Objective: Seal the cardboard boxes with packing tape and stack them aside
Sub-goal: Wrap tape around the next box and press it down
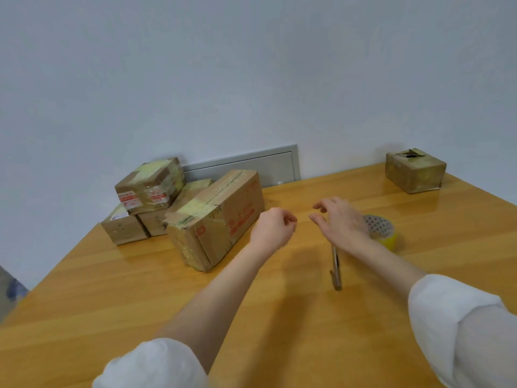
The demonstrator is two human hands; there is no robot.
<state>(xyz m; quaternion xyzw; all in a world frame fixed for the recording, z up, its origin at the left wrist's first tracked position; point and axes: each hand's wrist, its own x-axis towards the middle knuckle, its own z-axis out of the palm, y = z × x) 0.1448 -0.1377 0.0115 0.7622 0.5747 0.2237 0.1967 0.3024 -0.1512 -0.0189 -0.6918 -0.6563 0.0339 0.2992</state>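
A long taped cardboard box (216, 217) lies on the wooden table (251, 317), left of centre. Behind it several smaller taped boxes (148, 186) are stacked against the wall. A lone small box (414, 170) with a raised top flap sits at the far right. My left hand (272, 228) hovers just right of the long box, fingers loosely curled, holding nothing. My right hand (338, 222) hovers with relaxed fingers over a roll of yellow tape (384, 232), partly hiding it. A metal utility knife (335, 270) lies below my right wrist.
A grey panel (251, 163) is set low in the white wall behind the boxes. The table's left edge runs diagonally at the lower left, with floor beyond it.
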